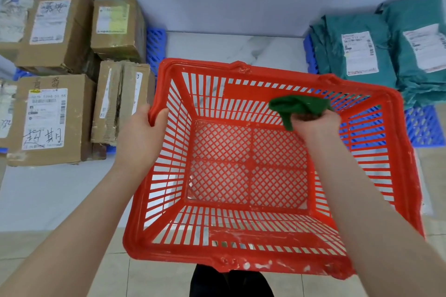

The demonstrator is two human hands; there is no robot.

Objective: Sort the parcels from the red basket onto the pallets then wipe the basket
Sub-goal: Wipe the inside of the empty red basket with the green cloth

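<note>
left hand (pixel 142 132) grips left rim of red basket (pixel 241 265), held tilted above tiled floor (pixel 60 200). right hand (pixel 316 125) inside basket, clenched on green cloth (pixel 299 103) near far wall. beyond: cardboard boxes (pixel 55 113) left, teal mailer bags (pixel 357 50) right, on blue pallets (pixel 423 125).

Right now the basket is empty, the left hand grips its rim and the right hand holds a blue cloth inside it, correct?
No: the cloth is green, not blue, as the head view shows. The basket is empty, the left hand grips its rim, the right hand holds the cloth inside.
</note>
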